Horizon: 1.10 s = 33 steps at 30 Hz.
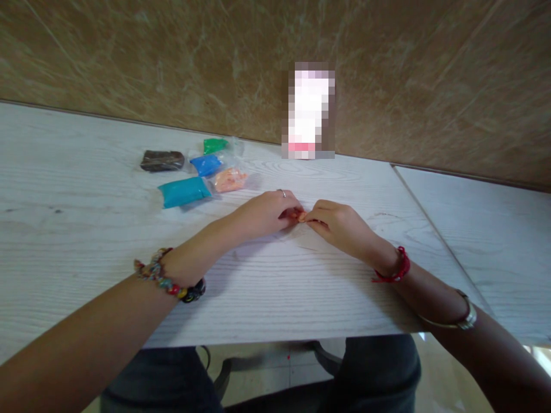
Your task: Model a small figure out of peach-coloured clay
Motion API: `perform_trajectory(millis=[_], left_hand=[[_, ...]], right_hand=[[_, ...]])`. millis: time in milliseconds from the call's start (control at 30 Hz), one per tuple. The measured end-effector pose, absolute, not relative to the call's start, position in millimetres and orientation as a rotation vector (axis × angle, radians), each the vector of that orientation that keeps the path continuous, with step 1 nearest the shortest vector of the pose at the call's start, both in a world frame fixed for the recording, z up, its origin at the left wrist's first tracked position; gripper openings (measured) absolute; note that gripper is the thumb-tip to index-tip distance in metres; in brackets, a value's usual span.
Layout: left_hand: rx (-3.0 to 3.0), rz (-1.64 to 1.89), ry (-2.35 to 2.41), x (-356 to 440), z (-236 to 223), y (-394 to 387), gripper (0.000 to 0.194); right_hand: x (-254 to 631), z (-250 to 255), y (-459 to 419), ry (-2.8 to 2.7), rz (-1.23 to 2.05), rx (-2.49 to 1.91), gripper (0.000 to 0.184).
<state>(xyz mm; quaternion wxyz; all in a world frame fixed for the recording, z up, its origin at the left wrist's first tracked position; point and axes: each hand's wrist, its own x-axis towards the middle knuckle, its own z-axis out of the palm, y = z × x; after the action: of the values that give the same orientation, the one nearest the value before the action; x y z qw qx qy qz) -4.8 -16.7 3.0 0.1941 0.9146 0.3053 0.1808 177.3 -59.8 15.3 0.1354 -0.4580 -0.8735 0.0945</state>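
Observation:
My left hand [275,211] and my right hand [338,221] meet over the middle of the white wood-grain table. Between their fingertips is a small lump of orange modelling clay [302,217], pinched from both sides. Fingers partly cover the lump, so its full shape is hidden. Left of my hands lie clear packets of clay: a peach one [230,179] nearest, then a blue one [206,165], a green one [214,145], a turquoise one [185,192] and a dark brown one [162,160].
A pixelated upright rectangle [307,109] stands at the table's back edge against the brown marbled wall [172,63]. A seam [434,229] crosses the table [275,298] on the right. My legs are below its front edge.

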Motion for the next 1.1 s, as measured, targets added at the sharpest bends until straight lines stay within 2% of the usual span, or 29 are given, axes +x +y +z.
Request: perform_trajectory(millis=[267,533,833,1100], left_hand=[[2.589,0.530,0.845,-6.5,-0.8,-14.6,0.021],[2.579,0.520,0.871,-6.8,-0.2,-15.6,0.017],[2.520,0.580,0.982,-4.4,-3.6,-15.2,0.016],[2.456,0.674,1.089,0.8,-1.2,-18.5,0.017]], right_hand=[[178.0,14.5,-57.9,-2.464,0.294,-1.291,0.020],[177.2,12.1,-58.4,-2.487,0.151,-1.315,0.017],[171.5,10.9,-55.4,-2.550,-0.304,-1.350,0.030],[172.4,8.9,-54.1,-2.434,-0.153,-1.337,0.024]])
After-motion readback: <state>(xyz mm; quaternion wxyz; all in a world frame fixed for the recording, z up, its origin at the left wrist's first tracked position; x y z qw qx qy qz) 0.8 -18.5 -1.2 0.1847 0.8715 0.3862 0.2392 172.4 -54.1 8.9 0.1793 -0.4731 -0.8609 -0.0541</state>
